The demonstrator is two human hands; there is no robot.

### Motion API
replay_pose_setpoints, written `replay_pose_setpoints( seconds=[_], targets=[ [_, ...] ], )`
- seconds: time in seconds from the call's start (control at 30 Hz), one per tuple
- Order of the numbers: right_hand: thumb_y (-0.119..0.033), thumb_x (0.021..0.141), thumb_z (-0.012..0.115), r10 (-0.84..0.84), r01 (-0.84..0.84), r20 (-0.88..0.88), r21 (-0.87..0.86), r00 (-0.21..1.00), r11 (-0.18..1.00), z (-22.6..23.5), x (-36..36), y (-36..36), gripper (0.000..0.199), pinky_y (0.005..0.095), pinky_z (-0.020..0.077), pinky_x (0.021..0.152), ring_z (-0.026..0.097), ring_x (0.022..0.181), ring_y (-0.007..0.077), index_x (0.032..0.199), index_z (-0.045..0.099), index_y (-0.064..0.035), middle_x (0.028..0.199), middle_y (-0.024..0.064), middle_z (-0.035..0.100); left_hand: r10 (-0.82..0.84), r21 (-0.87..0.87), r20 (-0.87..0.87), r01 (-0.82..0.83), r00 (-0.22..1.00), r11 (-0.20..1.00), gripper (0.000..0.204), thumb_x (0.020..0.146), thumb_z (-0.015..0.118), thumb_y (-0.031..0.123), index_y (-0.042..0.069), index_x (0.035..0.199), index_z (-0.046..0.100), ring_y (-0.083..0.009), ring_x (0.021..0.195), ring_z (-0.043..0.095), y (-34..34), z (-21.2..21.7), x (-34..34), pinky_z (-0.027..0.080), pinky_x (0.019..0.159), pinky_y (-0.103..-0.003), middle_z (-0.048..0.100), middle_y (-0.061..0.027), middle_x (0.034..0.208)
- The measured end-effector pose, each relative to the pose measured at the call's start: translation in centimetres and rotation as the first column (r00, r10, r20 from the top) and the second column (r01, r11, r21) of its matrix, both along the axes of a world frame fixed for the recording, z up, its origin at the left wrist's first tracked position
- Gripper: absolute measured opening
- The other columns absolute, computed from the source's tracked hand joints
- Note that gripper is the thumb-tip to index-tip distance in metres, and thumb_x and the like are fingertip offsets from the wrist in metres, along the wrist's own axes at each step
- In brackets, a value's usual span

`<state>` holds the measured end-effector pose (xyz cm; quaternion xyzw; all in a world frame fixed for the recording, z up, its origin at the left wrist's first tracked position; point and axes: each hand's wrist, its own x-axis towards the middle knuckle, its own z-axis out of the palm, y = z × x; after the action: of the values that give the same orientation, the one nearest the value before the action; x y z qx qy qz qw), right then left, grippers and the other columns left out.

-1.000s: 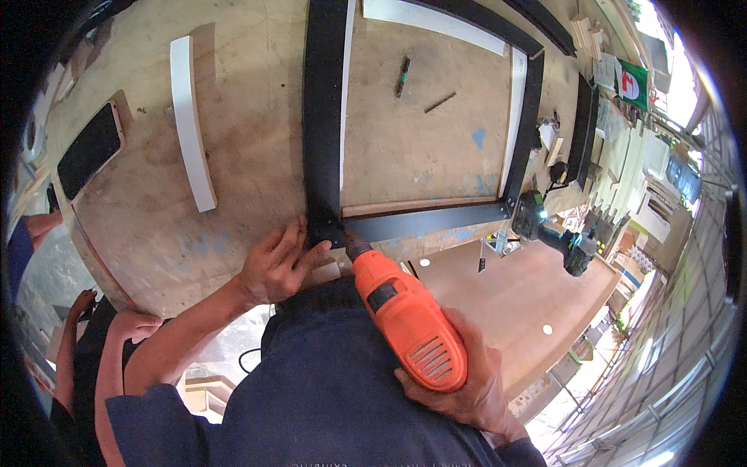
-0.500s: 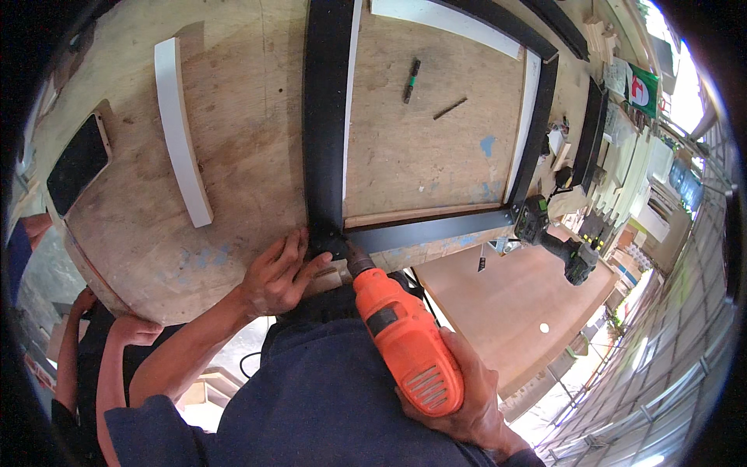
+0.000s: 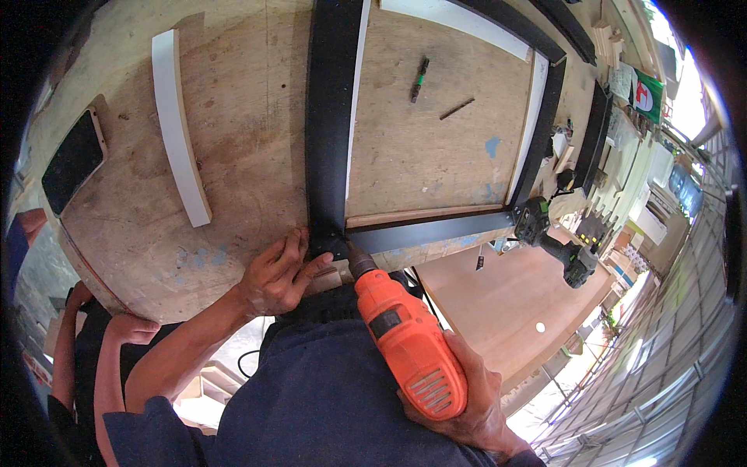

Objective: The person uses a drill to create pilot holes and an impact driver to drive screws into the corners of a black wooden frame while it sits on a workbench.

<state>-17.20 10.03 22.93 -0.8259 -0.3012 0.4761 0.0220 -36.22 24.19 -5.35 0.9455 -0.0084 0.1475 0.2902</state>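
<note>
Right hand (image 3: 467, 397) clamped around the orange power drill (image 3: 397, 335), its front end at the near-left corner of the black frame (image 3: 327, 117) on the bench (image 3: 241, 156). Left hand (image 3: 274, 274) at same corner, fingertips against it; grip cannot be determined.

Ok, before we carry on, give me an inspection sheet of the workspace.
Surface: worn, blue-smudged plywood bench top.
Job's things: black rectangular frame; orange power drill, front end at the frame's near left corner.
Clutter: long white strip, dark-screened flat phone, black-and-green pen-shaped item, thin dark rod, black cordless drill.
Hands: bare right hand grips the orange drill; bare left hand has its fingers at that corner.
Cables: thin black loop left of the torso, probably a cable.
Surroundings: another person's hand by the bench's left edge.
</note>
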Motion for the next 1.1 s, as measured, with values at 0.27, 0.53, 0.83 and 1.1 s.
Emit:
replay_pose_setpoints(
  seconds=[0.27,0.53,0.83,1.1],
  targets=[
    [-0.025,0.076,0.092,-0.012,0.010,-0.068,-0.031,0.998,0.999,0.14,0.40,-0.04,0.096,0.0435,0.0629,0.083,0.075,0.098,0.0338,0.147,0.032,-0.0009,0.113,0.0223,0.070,-0.013,-0.013,0.003,0.013,1.000,1.000,0.052,0.083,0.066,0.012,-0.004,0.132,0.066,-0.0361,0.110,0.066,0.01,-0.15,-0.06,0.058,0.091,-0.038,0.071,-0.0318,0.107],
    [-0.025,0.075,0.092,-0.022,0.021,-0.057,-0.023,0.998,1.000,0.11,0.35,0.02,0.096,0.0423,0.0629,0.080,0.076,0.096,0.0338,0.147,0.034,-0.0020,0.112,0.0220,0.070,-0.009,-0.036,-0.012,0.008,1.000,0.999,0.051,0.082,0.066,0.012,-0.003,0.131,0.067,-0.0361,0.111,0.066,0.05,0.10,0.05,0.059,0.090,-0.039,0.072,-0.0311,0.106],
    [-0.025,0.074,0.093,-0.025,0.025,-0.040,0.011,0.999,1.000,-0.09,0.25,0.09,0.094,0.0425,0.0624,0.080,0.075,0.095,0.0342,0.144,0.036,0.0007,0.110,0.0223,0.070,-0.009,-0.029,0.016,0.010,1.000,1.000,0.051,0.083,0.068,0.008,-0.003,0.133,0.065,-0.0338,0.109,0.067,0.22,0.07,0.18,0.061,0.089,-0.037,0.072,-0.0301,0.103],
    [-0.027,0.076,0.092,-0.040,0.041,-0.043,0.023,0.998,0.999,-0.09,0.20,0.34,0.091,0.0439,0.0619,0.082,0.075,0.095,0.0351,0.143,0.037,0.0017,0.109,0.0238,0.070,-0.023,0.000,0.002,0.023,1.000,1.000,0.051,0.083,0.068,0.008,-0.003,0.133,0.065,-0.0347,0.109,0.069,0.10,-0.15,-0.01,0.062,0.091,-0.037,0.071,-0.0325,0.104]
  ],
)
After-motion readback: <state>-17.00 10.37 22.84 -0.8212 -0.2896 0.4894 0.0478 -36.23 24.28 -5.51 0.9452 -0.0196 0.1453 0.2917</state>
